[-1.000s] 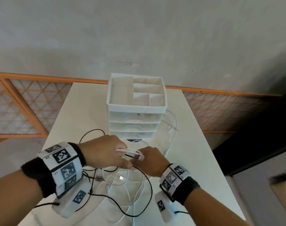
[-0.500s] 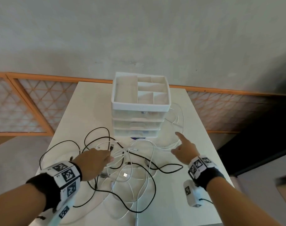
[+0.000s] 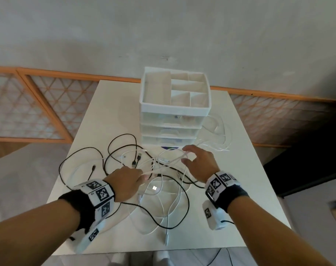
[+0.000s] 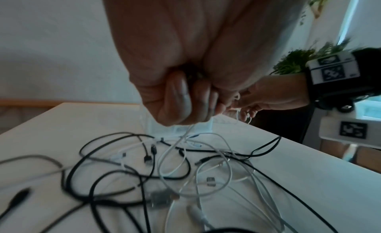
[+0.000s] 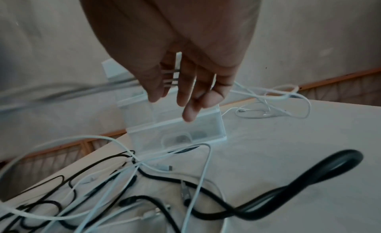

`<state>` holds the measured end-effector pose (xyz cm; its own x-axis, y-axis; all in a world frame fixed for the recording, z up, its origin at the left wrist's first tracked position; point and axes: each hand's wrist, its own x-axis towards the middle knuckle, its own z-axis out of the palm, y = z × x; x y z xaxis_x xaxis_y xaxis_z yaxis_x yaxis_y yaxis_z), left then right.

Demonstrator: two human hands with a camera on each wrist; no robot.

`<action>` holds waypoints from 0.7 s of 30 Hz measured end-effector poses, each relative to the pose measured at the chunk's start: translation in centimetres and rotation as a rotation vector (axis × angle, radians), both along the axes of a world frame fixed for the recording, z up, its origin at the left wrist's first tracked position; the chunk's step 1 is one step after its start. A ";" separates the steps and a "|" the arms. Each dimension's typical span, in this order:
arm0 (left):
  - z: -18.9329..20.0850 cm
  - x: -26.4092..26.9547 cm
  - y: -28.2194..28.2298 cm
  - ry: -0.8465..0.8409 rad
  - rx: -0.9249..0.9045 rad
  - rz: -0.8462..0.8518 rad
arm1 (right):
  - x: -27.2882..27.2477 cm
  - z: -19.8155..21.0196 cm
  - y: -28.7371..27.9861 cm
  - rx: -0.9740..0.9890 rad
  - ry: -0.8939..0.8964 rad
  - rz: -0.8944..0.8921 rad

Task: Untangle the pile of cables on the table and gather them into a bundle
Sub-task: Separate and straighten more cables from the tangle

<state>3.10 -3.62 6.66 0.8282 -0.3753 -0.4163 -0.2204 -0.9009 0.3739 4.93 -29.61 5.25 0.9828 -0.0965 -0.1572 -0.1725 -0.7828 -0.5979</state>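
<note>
A pile of black and white cables [image 3: 169, 191] lies tangled in the middle of the white table [image 3: 236, 204]. My left hand [image 3: 142, 176] is curled into a fist round a white cable [image 3: 164, 166] just above the pile; the left wrist view shows the fist [image 4: 191, 102] with the cable [image 4: 181, 138] hanging from it. That cable runs up and right to my right hand [image 3: 184, 155], where it passes between thumb and fingers. The fingers of my right hand [image 5: 181, 102] are straight and relaxed, not pinching. Black loops [image 3: 82, 156] spread to the left.
A white drawer unit [image 3: 172, 127] with an open divided tray on top stands behind the pile, close to my right hand. More white cable [image 3: 218, 139] lies coiled to its right. The table's near edge [image 3: 144, 252] is just behind my wrists.
My hands had parted, the right one reaching out to the right. Now the right hand is back at the middle on the white cable, which the left hand has lifted taut.
</note>
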 end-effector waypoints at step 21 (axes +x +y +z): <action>-0.2 -0.7 2.2 0.150 -0.694 0.374 | -5.0 0.0 6.9 -0.139 -0.024 0.349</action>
<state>2.42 -1.37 6.47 0.9040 -0.2978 -0.3067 0.1475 -0.4560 0.8777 -0.05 -22.67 5.27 0.9637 0.2260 -0.1425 0.1318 -0.8661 -0.4821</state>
